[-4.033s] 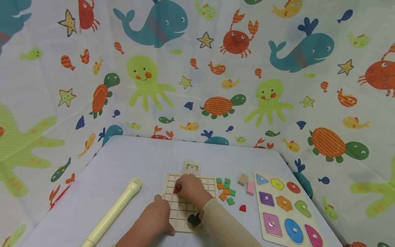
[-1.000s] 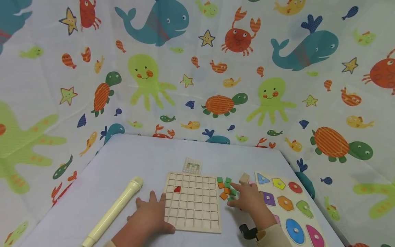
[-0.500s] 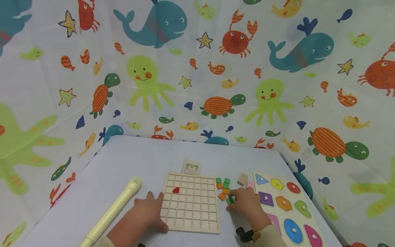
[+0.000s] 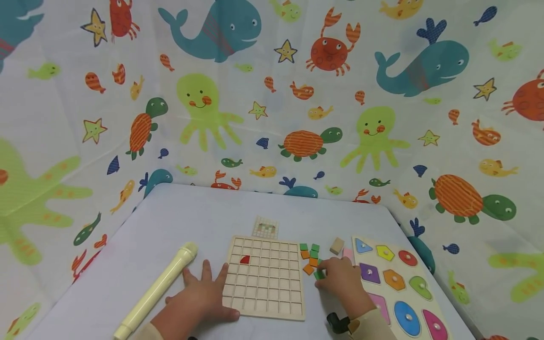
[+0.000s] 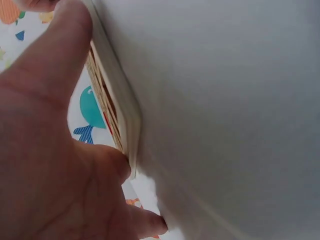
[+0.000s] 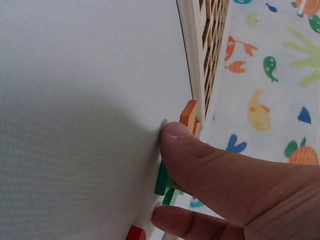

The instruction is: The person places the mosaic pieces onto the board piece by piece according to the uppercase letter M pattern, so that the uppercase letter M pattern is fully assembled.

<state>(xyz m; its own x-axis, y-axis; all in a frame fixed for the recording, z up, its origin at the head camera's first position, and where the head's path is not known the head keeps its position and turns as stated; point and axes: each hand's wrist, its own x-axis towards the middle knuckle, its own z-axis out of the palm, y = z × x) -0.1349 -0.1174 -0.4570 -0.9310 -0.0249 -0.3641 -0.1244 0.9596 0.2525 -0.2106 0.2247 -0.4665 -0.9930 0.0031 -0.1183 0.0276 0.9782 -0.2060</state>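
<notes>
A pale wooden grid board [image 4: 267, 285] lies in front of me, with a red quarter-round tile [image 4: 244, 259] in one of its upper-left cells. My left hand [image 4: 197, 295] rests with spread fingers at the board's left edge, thumb and fingertips touching it. To the right of the board my right hand [image 4: 344, 283] has thumb and index finger curled at a green square tile [image 4: 318, 275], pinching it near the table. In the right wrist view the thumb covers part of that green tile [image 6: 161, 179]; the index fingertip is hidden. Other green tiles [image 4: 315, 247] and orange tiles [image 4: 308, 269] lie beside it.
A small pattern card [image 4: 266, 228] touches the board's far edge. A cream tube [image 4: 155, 293] lies left. On the right are a wooden block [image 4: 337, 245], a pink block [image 4: 348, 255] and a shape puzzle [image 4: 401, 267]. Another red tile [image 6: 136, 233] shows in the right wrist view.
My right hand has left the red tile on the board and moved right to the loose tiles, its fingers closing at a green one. My left hand has spread its fingers at the board's edge.
</notes>
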